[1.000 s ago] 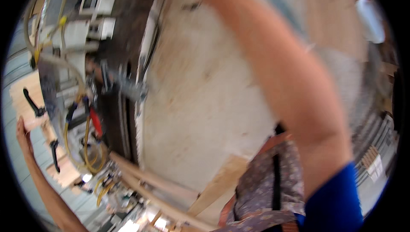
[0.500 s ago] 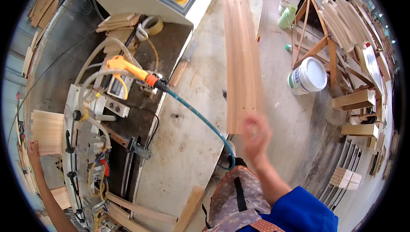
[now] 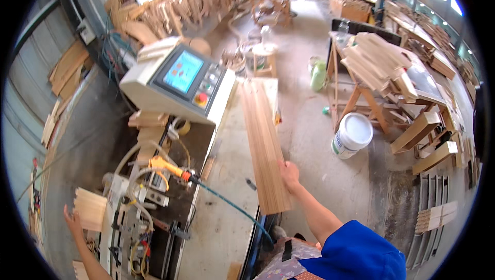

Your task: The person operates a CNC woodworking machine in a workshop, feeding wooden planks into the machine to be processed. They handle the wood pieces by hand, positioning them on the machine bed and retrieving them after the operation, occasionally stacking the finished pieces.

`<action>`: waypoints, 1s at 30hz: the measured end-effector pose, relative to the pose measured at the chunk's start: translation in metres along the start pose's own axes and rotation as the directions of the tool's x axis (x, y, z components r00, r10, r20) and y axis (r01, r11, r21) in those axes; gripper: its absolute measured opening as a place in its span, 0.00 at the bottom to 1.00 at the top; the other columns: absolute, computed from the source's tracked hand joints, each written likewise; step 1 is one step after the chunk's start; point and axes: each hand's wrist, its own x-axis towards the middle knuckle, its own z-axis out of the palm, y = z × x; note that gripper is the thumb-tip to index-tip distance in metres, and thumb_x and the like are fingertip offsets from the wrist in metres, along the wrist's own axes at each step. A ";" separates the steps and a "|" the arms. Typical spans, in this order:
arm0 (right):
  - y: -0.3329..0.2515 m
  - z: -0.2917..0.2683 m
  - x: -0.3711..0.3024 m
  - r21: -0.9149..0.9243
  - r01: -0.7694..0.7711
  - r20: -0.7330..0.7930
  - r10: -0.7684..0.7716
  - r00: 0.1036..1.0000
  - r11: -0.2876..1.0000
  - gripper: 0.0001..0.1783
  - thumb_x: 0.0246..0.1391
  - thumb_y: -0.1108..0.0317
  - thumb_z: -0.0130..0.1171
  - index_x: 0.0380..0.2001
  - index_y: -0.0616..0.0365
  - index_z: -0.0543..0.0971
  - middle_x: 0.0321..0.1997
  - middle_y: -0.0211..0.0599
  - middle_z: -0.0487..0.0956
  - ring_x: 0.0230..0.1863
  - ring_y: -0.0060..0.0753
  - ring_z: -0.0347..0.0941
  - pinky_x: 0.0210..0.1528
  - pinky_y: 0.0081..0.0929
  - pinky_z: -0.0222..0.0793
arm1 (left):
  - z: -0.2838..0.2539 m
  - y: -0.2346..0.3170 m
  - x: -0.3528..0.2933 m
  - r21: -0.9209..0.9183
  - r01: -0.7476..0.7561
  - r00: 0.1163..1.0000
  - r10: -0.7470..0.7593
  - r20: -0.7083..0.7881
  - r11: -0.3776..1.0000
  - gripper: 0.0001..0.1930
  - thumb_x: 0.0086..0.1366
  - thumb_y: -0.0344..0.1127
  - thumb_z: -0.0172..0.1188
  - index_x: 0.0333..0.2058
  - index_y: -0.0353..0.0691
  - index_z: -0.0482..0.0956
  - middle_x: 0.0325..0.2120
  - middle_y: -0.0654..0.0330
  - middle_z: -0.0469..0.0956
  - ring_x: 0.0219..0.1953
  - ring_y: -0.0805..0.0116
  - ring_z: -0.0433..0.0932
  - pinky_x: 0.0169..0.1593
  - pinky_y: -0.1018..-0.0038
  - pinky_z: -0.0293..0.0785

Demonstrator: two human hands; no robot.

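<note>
My right hand (image 3: 290, 176) is closed on the right edge of a long wooden board (image 3: 260, 141), near its close end. The board lies lengthwise along the right side of the pale machine table (image 3: 219, 218). At the far left my left hand (image 3: 73, 221) has its fingers apart, beside a short panel of pale wood strips (image 3: 90, 209). Whether it touches the panel I cannot tell. Between my hands lies an orange air gun (image 3: 167, 165) on the machine, its teal hose (image 3: 232, 205) running across the table toward me.
A control panel with a lit screen (image 3: 183, 71) stands at the table's far left. Right of the table are a white bucket (image 3: 353, 134), a green jug (image 3: 318, 76) and a trestle stacked with boards (image 3: 374, 63). A strapped bundle of strips (image 3: 435, 216) lies lower right.
My right hand has come down onto the board's edge and closed. The board's near end has swung slightly right. My left hand's fingers have spread. The view has tilted up.
</note>
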 end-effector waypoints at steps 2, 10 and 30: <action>0.012 -0.034 -0.007 -0.008 0.015 -0.040 -0.015 0.999 1.000 0.28 0.53 0.47 0.50 0.21 0.66 0.74 0.30 0.59 0.75 0.34 0.59 0.73 0.36 0.42 0.66 | 0.023 0.072 -0.011 -0.034 0.114 0.980 -0.118 -0.160 0.993 0.25 0.63 0.37 0.52 0.57 0.33 0.62 0.56 0.49 0.66 0.58 0.56 0.64 0.59 0.65 0.60; -0.035 -0.101 -0.127 0.103 0.211 -0.108 -0.200 0.974 0.972 0.25 0.50 0.50 0.57 0.25 0.67 0.77 0.23 0.48 0.77 0.25 0.41 0.73 0.30 0.36 0.67 | 0.039 0.304 -0.157 -0.639 0.108 0.992 -0.045 0.114 0.762 0.30 0.61 0.41 0.56 0.58 0.31 0.61 0.58 0.50 0.63 0.61 0.60 0.61 0.63 0.65 0.52; -0.098 -0.077 -0.260 0.879 0.024 0.295 -0.583 0.757 0.477 0.17 0.56 0.51 0.56 0.35 0.54 0.76 0.33 0.23 0.75 0.38 0.15 0.70 0.41 0.19 0.67 | 0.042 0.472 -0.291 -0.815 0.158 0.798 0.415 0.438 0.557 0.10 0.54 0.31 0.63 0.33 0.29 0.79 0.24 0.54 0.80 0.28 0.73 0.77 0.32 0.75 0.71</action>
